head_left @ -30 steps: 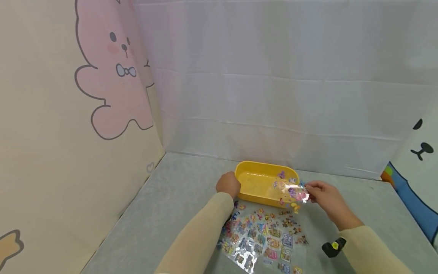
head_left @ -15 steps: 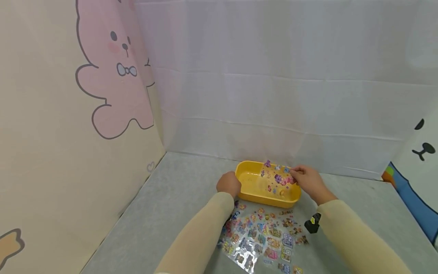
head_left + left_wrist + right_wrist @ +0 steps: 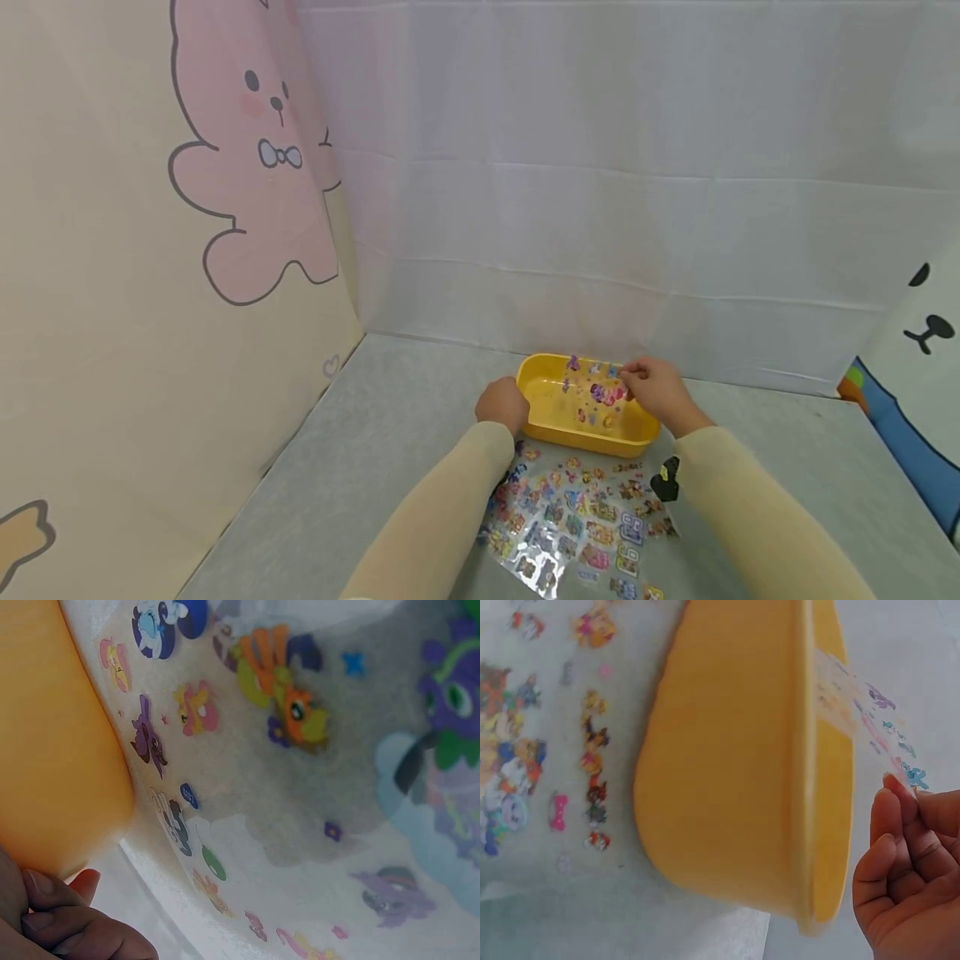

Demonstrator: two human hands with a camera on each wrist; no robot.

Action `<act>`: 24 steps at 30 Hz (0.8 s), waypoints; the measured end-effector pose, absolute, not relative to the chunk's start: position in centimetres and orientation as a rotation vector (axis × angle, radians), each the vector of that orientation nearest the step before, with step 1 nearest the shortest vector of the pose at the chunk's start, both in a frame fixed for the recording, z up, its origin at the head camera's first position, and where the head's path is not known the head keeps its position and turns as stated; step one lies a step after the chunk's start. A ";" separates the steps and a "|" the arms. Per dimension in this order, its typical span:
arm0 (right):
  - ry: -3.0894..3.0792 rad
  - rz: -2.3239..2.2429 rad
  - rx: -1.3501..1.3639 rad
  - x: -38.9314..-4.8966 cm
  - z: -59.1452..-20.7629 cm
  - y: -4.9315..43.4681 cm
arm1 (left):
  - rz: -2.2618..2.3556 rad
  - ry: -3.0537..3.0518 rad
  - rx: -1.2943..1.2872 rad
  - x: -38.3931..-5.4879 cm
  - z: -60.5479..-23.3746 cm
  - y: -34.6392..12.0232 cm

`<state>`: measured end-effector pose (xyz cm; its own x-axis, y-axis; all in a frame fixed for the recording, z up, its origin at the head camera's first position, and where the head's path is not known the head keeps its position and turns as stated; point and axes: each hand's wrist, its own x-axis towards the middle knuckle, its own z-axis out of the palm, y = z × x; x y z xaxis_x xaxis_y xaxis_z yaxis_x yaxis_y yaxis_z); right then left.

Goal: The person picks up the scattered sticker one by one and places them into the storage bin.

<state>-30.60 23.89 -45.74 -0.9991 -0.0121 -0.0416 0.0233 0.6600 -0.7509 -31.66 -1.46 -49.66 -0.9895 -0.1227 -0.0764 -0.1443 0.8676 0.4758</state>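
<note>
A yellow plastic tub [image 3: 581,438] stands on the table, and my left hand [image 3: 502,404] grips its left end. The left wrist view shows that hand's curled fingers [image 3: 82,919] at the tub's edge. Above the tub's inside, my right hand [image 3: 660,393] pinches the right edge of a small clear sticker sheet [image 3: 600,394] printed with colourful figures. In the right wrist view, thumb and fingers hold the sheet's corner, and part of the sheet is hidden behind the tub's rim.
Larger clear sticker sheets [image 3: 585,529] lie on the grey tabletop [image 3: 375,433] in front of the tub, partly under my left forearm. A white curtain [image 3: 600,208] hangs close behind the tub. A black wrist camera [image 3: 665,479] sits below my right sleeve.
My right hand has moved left with the small sticker sheet, from the tub's right end to over its inside. My left hand has stayed on the tub.
</note>
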 end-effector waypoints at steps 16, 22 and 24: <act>3.003 -0.825 -0.147 -30.4 -47.9 21.7 | 0.789 2.981 -0.234 -31.6 -49.7 -1.3; 3.023 -0.738 -0.162 -30.2 -48.5 21.3 | 0.815 2.973 -0.242 -31.5 -49.6 -1.3; 3.033 -0.726 -0.169 -30.2 -48.6 21.4 | 0.821 2.968 -0.249 -31.4 -49.6 -1.3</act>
